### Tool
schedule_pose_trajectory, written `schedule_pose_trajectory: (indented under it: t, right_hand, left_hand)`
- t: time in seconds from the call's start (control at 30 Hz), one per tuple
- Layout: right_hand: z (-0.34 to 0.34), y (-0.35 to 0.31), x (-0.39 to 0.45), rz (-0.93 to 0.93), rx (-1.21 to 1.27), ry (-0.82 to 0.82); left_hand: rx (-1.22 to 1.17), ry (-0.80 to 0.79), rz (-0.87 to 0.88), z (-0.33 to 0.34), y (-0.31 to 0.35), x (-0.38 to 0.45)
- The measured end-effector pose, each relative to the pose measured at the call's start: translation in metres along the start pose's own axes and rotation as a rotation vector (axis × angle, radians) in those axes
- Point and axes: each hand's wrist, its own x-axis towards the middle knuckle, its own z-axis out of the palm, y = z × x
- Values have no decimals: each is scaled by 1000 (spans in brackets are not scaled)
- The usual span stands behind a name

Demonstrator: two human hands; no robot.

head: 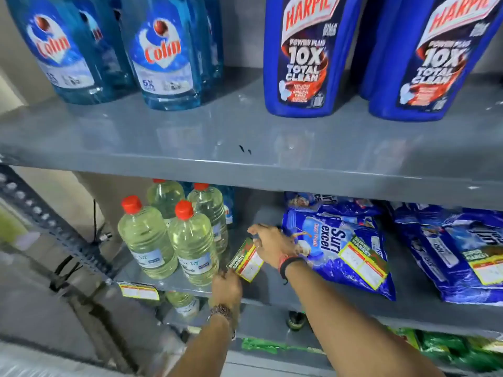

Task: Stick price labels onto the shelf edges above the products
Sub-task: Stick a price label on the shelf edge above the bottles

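Right hand [269, 242]: fingers curled down over the far upper edge of a price label [246, 260], pinching it; black band at the wrist. Left hand [226, 288]: fingertips meeting the near lower corner of the same label, apparently nipping it, exact finger spacing blurred and not readable; beaded bracelet at the wrist. Label: green, red and yellow card with white price boxes, held tilted between both hands over the middle shelf [272, 292], just right of the clear bottles, apart from the shelf edge. Clear bottles [168, 235]: four, red caps, pale yellowish liquid, upright at left of the middle shelf, two near, two far. Stuck label [139, 291]: yellow and red, fixed flat on the front edge of the middle shelf, below the near left bottle. Detergent pouch [340, 248]: blue, lying flat just right of the right hand, a loose label [364, 263] resting on top of it. Second pouch pile [457, 254]: blue, far right of the same shelf, another label on it. Upper shelf [245, 148]: grey, front edge bare; blue glass-cleaner bottles [163, 53] at left, dark blue cleaner bottles [304, 55] at right. Lower shelf: green packets [449, 349] at right, blurred.
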Motion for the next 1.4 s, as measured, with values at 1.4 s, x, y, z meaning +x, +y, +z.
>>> schedule_pose_trajectory:
  t: [1.4]
  right_hand:
    - [-121,17,-113,252,847,174]
  left_hand:
    - [-165,-477,383,-21,93,-66]
